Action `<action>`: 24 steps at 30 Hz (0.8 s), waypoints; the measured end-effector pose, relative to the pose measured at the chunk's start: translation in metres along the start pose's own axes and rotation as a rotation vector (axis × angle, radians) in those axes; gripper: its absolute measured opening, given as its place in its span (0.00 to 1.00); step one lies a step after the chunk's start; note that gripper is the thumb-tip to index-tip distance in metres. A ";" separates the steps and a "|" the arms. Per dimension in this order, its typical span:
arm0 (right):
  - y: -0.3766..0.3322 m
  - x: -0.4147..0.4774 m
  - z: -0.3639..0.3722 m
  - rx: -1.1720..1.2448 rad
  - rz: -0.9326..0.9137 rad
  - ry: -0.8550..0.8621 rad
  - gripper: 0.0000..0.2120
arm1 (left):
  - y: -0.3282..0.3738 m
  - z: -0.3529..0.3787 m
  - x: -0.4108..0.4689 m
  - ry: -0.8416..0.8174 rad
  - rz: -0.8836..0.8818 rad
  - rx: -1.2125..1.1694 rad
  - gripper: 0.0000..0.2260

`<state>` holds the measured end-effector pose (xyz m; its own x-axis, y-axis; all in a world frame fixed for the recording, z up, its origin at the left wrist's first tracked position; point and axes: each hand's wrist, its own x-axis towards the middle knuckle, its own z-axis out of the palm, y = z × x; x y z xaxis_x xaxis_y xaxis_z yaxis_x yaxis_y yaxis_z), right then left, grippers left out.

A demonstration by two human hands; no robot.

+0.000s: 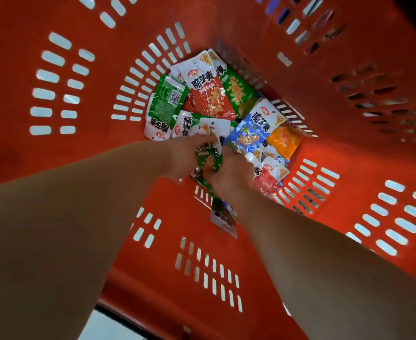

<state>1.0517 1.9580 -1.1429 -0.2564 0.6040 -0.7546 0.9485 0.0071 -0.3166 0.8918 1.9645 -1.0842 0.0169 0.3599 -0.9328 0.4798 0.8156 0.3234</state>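
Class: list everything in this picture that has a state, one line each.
basket, holding loose snack packets.
green packet, crumpled, gripped by both hands.
left hand, gripping the green packet.
right hand, gripping the green packet.
blue packet, lying face up.
red packet, lying face up.

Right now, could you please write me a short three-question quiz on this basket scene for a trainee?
1. True or false: the red basket holds only green packets.
2. Which thing lies against the blue packet, on its right in the picture? A) orange packet B) glass bottle C) tin can
3. Fill in: the left hand and the right hand meet over and grip a ___ packet.

Key: 1 false, since red, blue and orange ones lie there too. 2 A. 3 green: the green packet.
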 end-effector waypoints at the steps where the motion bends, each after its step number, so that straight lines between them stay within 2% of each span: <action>1: 0.000 -0.002 -0.009 0.059 -0.009 0.003 0.26 | -0.003 0.001 0.000 0.073 0.040 -0.052 0.28; 4: -0.002 -0.010 -0.041 0.363 0.045 -0.066 0.36 | 0.005 -0.002 -0.016 0.368 0.012 -0.329 0.12; 5: -0.002 -0.012 -0.051 0.461 0.070 -0.083 0.37 | 0.009 -0.001 -0.018 0.418 -0.034 -0.420 0.13; 6: -0.003 -0.015 -0.060 0.547 0.081 -0.092 0.35 | 0.016 0.000 -0.024 0.413 -0.070 -0.490 0.21; 8: -0.003 -0.022 -0.075 0.685 0.055 -0.132 0.30 | 0.029 0.006 -0.032 0.297 -0.136 -0.674 0.42; 9: -0.002 -0.025 -0.081 0.729 0.028 -0.167 0.28 | 0.036 0.010 -0.033 0.241 -0.147 -0.792 0.49; 10: -0.003 -0.030 -0.087 0.757 -0.002 -0.205 0.27 | 0.040 0.014 -0.034 0.199 -0.140 -0.910 0.49; 13: 0.000 -0.039 -0.096 0.824 -0.032 -0.312 0.33 | 0.044 0.021 -0.033 0.175 -0.098 -1.161 0.33; 16: 0.001 -0.045 -0.098 0.906 -0.006 -0.360 0.36 | 0.040 0.027 -0.033 0.094 -0.131 -1.227 0.32; 19: -0.010 -0.047 -0.099 1.032 0.086 -0.359 0.30 | 0.035 0.033 -0.035 0.036 -0.167 -1.226 0.19; 24: -0.020 -0.046 -0.089 1.110 0.317 -0.344 0.16 | 0.031 0.041 -0.039 0.014 -0.176 -1.189 0.16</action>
<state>1.0611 2.0010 -1.0505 -0.2376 0.2093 -0.9486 0.3450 -0.8947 -0.2838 0.9421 1.9570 -1.0443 0.0189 0.2002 -0.9796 -0.6348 0.7593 0.1429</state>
